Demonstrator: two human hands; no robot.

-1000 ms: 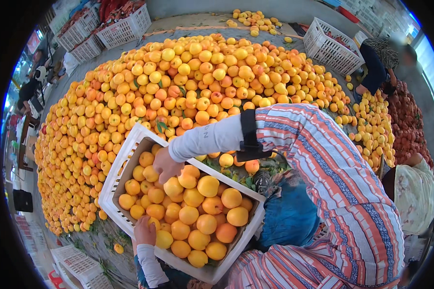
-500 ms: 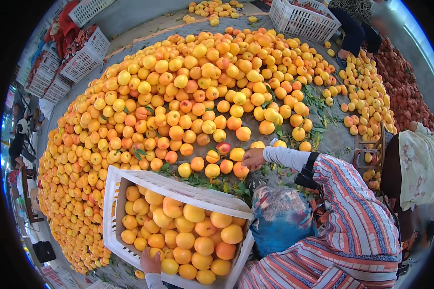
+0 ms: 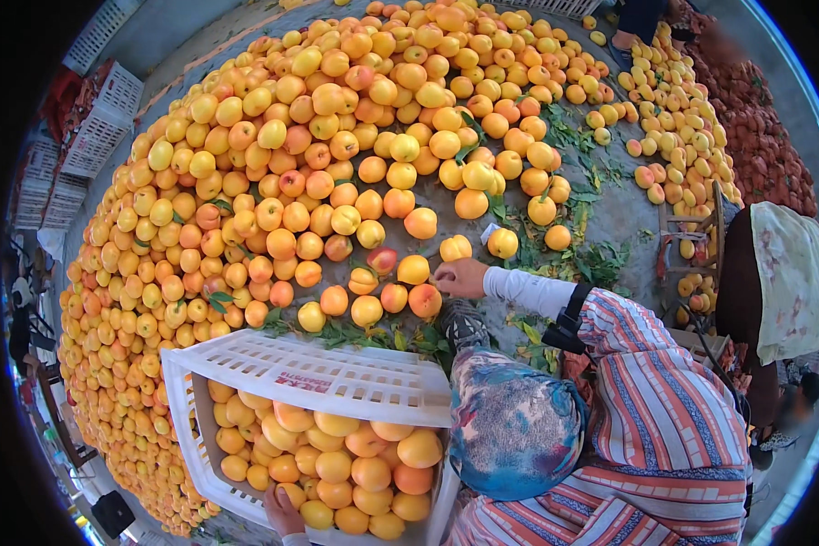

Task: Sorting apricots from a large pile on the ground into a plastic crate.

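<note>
My right hand (image 3: 460, 277) hangs low over the floor with its fingers curled and their undersides hidden. The fingertips meet the side of an orange-yellow peach (image 3: 424, 300); I cannot see whether they grip it. More loose peaches (image 3: 413, 269) lie beside it. At the lower edge, my left hand (image 3: 285, 511) reaches over the near side of a tilted white plastic crate (image 3: 323, 375). Its fingers are stretched out against the peaches in the crate (image 3: 334, 464), and part of the hand is cut off by the picture's edge.
A huge heap of peaches (image 3: 273, 136) spreads ahead and left. Green leaves (image 3: 601, 264) litter the floor. My patterned blue knee (image 3: 519, 423) and my shoe (image 3: 465, 324) are beside the crate. Stacked white crates (image 3: 100, 127) stand far left; red netted sacks (image 3: 755, 118) lie far right.
My view has shifted, so the heap and crate appear a little higher or further left. Both hands stay at about the same spots beside the peaches and at the crate.
</note>
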